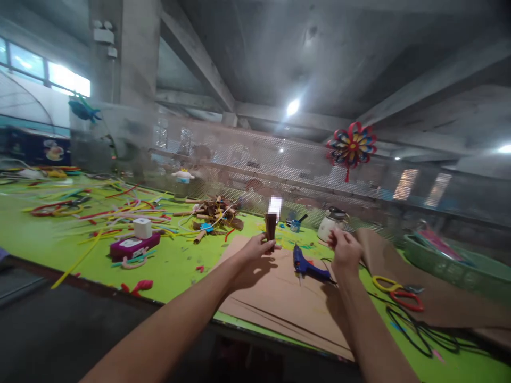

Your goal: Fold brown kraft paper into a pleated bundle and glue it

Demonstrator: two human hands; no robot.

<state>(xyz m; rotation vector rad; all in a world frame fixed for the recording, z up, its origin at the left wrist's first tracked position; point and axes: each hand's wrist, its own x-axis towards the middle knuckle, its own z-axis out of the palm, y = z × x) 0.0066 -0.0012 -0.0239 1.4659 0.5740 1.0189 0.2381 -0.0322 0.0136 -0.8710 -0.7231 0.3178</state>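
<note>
My left hand point(258, 248) is closed around a small upright brown roll point(270, 225) held above a sheet of brown cardboard point(275, 298). My right hand point(345, 251) is raised over the cardboard with its fingers pinched together near the thumb; what they hold, if anything, is too small to make out. A blue glue gun point(306, 267) lies on the cardboard between the two hands, its black cord point(415, 330) trailing to the right.
The green table point(175, 263) carries scattered coloured strips, a purple box with a white cube point(134, 242), a heap of brown rolls point(215, 218), a white jar point(329, 225), yellow and red scissors point(399, 292) and a green basket point(451, 263). A mesh screen stands behind.
</note>
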